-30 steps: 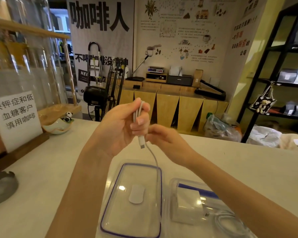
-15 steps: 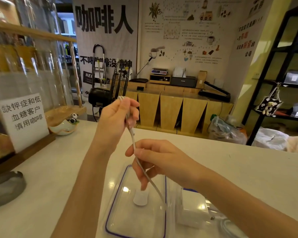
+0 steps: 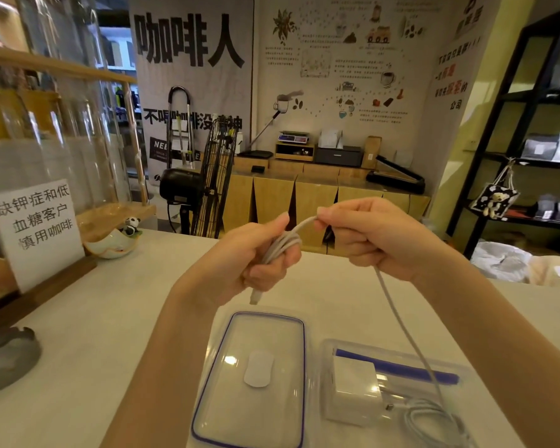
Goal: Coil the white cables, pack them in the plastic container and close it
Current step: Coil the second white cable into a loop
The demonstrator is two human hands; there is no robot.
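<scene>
My left hand [image 3: 259, 253] is closed around a few loops of a white cable [image 3: 283, 244], whose connector end pokes out below the fist. My right hand [image 3: 366, 234] pinches the same cable just to the right of the loops. From that pinch the cable hangs down into the clear plastic container [image 3: 456, 379] at the lower right. Inside the container lie a white power adapter [image 3: 353, 392] and another coiled white cable [image 3: 434, 421]. The container's clear lid [image 3: 220, 383] with a blue seal lies flat to its left.
A white sign on a wooden stand [image 3: 36, 231] and a small bowl with a panda figure [image 3: 114, 240] sit at the counter's left. A dark ashtray [image 3: 7, 360] rests near the left edge. Glass jars rise behind the sign.
My right hand rose from above the lid to level with my left hand, bringing the cable up. My left hand now holds more loops, and it sits lower than before.
</scene>
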